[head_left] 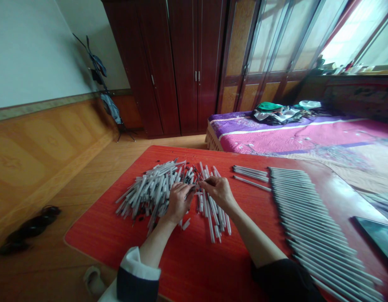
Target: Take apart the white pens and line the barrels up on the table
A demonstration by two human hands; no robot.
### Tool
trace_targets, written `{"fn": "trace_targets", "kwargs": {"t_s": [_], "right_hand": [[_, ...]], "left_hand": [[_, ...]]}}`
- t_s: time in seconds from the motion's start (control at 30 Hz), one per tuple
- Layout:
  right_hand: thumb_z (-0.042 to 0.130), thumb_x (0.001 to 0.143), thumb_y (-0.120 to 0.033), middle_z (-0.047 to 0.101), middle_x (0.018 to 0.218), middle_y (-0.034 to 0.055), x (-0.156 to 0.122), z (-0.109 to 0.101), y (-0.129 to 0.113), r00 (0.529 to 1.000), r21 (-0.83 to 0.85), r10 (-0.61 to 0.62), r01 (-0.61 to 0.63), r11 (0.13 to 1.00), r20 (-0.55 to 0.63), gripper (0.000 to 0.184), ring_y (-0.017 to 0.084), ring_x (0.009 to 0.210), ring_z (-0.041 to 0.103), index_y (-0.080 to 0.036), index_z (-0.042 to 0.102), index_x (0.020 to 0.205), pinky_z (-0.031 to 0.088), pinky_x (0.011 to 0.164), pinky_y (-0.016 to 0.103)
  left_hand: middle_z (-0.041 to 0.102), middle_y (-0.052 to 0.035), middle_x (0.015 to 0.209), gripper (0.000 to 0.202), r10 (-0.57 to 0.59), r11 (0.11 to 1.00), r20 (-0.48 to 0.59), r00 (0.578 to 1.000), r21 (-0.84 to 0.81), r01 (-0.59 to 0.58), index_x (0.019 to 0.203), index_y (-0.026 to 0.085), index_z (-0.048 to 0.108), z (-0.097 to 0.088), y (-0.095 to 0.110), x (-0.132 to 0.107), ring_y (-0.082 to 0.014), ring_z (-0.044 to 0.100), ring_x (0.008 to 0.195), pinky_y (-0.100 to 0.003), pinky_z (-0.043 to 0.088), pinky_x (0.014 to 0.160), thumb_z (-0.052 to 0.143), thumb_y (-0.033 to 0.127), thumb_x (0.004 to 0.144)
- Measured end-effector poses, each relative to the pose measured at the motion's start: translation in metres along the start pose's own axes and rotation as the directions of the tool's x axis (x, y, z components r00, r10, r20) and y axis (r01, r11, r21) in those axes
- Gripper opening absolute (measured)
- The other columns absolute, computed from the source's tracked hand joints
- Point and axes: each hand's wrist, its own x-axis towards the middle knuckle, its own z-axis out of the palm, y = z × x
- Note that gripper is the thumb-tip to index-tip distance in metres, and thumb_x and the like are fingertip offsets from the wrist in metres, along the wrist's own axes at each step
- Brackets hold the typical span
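My left hand (179, 202) and my right hand (219, 192) meet fingertip to fingertip over the red table (181, 268). Both are closed in a pinch; a small dark piece shows between them, too small to name. Left of my left hand lies a heap of whitish, see-through pen barrels (146, 188) mixed with small black parts. Under and beside my right hand is a looser bunch of pen barrels (211, 218). Further right, pens with black ends (310, 218) form a long, neat row, and several more pens (250, 172) lie left of its far end.
A dark phone or tablet (378, 239) rests at the table's right edge. Behind stands a bed (269, 138) with clothes (278, 113) on it, and dark red wardrobes (187, 71). A coat stand (102, 79) is by the left wall; a black object (30, 228) lies on the floor.
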Motion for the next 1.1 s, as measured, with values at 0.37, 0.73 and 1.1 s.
{"fn": "trace_targets", "kwargs": {"t_s": [0.37, 0.73, 1.1], "right_hand": [[0.054, 0.077, -0.044, 0.058, 0.051, 0.0004, -0.0007, 0.0028, 0.0011, 1.000, 0.046, -0.005, 0.004, 0.999, 0.016, 0.034, 0.012, 0.049, 0.052, -0.014, 0.070, 0.070, 0.037, 0.044, 0.022], [0.057, 0.074, -0.044, 0.060, 0.053, 0.0010, 0.0013, 0.0009, 0.0035, 1.000, 0.072, 0.015, -0.016, 0.997, 0.014, 0.033, 0.014, 0.050, 0.053, -0.015, 0.069, 0.068, 0.041, 0.047, 0.024], [0.056, 0.075, -0.045, 0.061, 0.057, 0.0006, 0.0009, -0.0003, 0.0023, 1.000, 0.005, -0.020, 0.020, 1.000, 0.008, 0.033, 0.013, 0.053, 0.053, -0.015, 0.069, 0.074, 0.038, 0.048, 0.022]], "left_hand": [[0.067, -0.0040, 0.080, 0.019, -0.006, 1.000, 0.020, 1.000, -0.014, 0.006, 0.090, 0.018, 0.063, 0.0018, -0.0005, -0.0002, -0.0181, 0.059, 0.078, -0.035, 0.041, 0.081, 0.048, 0.029, 0.087], [0.067, -0.0047, 0.080, 0.021, -0.039, 0.998, 0.021, 0.999, -0.043, 0.040, 0.092, 0.017, 0.063, 0.0012, 0.0007, -0.0003, -0.0178, 0.059, 0.079, -0.034, 0.042, 0.080, 0.047, 0.030, 0.087], [0.067, -0.0046, 0.081, 0.020, -0.021, 1.000, 0.013, 1.000, -0.016, 0.021, 0.090, 0.018, 0.063, 0.0034, -0.0014, -0.0011, -0.0177, 0.060, 0.079, -0.035, 0.042, 0.082, 0.047, 0.030, 0.087]]}}
